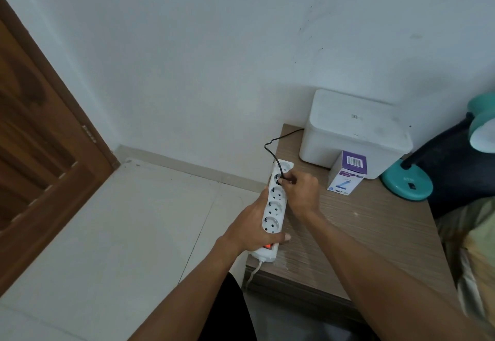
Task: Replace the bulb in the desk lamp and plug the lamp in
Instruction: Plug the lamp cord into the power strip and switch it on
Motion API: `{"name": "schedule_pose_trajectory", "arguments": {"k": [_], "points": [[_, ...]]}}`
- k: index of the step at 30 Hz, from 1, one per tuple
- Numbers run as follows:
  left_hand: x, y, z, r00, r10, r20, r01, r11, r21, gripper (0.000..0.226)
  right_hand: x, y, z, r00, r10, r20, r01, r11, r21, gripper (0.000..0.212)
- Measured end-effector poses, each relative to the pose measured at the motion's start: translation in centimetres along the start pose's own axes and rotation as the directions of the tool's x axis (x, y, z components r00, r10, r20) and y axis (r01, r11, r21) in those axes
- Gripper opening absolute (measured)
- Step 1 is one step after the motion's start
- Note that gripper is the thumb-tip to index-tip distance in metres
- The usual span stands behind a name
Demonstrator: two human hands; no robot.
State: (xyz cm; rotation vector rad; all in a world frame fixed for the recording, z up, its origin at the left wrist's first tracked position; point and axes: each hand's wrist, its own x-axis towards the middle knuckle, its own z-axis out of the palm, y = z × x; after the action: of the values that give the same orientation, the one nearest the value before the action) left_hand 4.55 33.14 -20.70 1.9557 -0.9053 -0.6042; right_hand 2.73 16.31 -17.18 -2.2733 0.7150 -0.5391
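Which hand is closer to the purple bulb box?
The right hand. It is at the far end of the power strip, just left of the bulb box. The left hand grips the strip's near end, farther away.

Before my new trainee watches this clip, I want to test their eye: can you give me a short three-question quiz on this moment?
1. True or false: the left hand holds the power strip.
2. What does the right hand pinch? A) bulb box B) black plug C) lamp base
3. Fill in: the bulb box stands in front of a white ____.

Key: 1 true. 2 B, the black plug, at the strip's second socket from the far end. 3 container.
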Motion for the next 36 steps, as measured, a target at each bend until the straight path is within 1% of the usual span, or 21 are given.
{"name": "schedule_pose_trajectory", "arguments": {"k": [3,6,7,9,10,12,14,17,20,23,25,27,31,36], "points": [[-0.1,0.1,-0.1,1.000,-0.028,0.001,0.028,0.999,0.027,0.109,0.3,-0.4,-0.3,0.998,0.047,0.049,-0.046,0.999,-0.023,0.006],[-0.3,0.7,-0.5,0.999,-0.048,0.009,0.047,0.996,0.082,0.113,0.4,-0.5,-1.2,0.990,0.056,0.127,-0.050,0.998,-0.043,0.017],[-0.5,0.9,-0.7,0.999,-0.050,0.017,0.047,0.991,0.126,0.117,0.1,-0.3,-1.6,0.989,0.037,0.144,-0.030,0.998,-0.051,0.021],[-0.7,1.6,-1.0,0.999,-0.029,0.039,0.016,0.954,0.298,0.127,-0.9,0.5,-2.6,0.988,0.005,0.156,0.004,0.998,-0.059,0.027],[-0.6,1.9,-1.2,0.999,0.001,0.044,-0.018,0.919,0.393,0.129,-1.6,1.0,-3.1,0.989,0.000,0.151,0.009,0.998,-0.062,0.029],[-0.4,2.6,-1.0,0.993,0.112,0.046,-0.119,0.833,0.540,0.121,-2.8,2.8,-4.4,0.990,0.009,0.140,0.006,0.995,-0.104,0.030],[0.0,3.5,-0.4,0.972,0.225,0.074,-0.221,0.754,0.618,0.110,-3.9,5.0,-5.8,0.991,0.037,0.132,-0.013,0.984,-0.175,0.029],[0.5,5.3,1.8,0.954,0.266,0.137,-0.291,0.717,0.633,0.096,-5.5,8.8,-8.6,0.993,0.064,0.095,-0.037,0.964,-0.262,0.027],[1.7,7.2,5.6,0.926,0.307,0.219,-0.375,0.701,0.606,0.082,-6.6,12.7,-11.7,0.999,0.047,0.024,-0.037,0.949,-0.314,0.028],[3.6,9.3,10.0,0.900,0.300,0.315,-0.433,0.691,0.579,0.076,-6.9,17.0,-14.6,0.993,0.112,-0.032,-0.117,0.934,-0.339,0.037],[5.2,10.8,12.9,0.886,0.295,0.358,-0.455,0.701,0.549,0.074,-6.6,19.6,-16.5,0.986,0.157,-0.053,-0.166,0.928,-0.334,0.043],[7.1,12.1,15.5,0.879,0.309,0.363,-0.467,0.713,0.523,0.070,-6.0,21.4,-18.3,0.984,0.167,-0.058,-0.177,0.919,-0.353,0.048],[11.9,14.7,19.4,0.916,0.269,0.297,-0.390,0.770,0.505,0.068,-3.3,23.5,-21.0,0.986,0.147,-0.083,-0.169,0.904,-0.392,0.051],[17.9,15.8,21.4,0.915,0.274,0.296,-0.394,0.761,0.515,0.070,0.4,25.0,-21.7,0.998,0.056,-0.025,-0.061,0.902,-0.428,0.062]]}}
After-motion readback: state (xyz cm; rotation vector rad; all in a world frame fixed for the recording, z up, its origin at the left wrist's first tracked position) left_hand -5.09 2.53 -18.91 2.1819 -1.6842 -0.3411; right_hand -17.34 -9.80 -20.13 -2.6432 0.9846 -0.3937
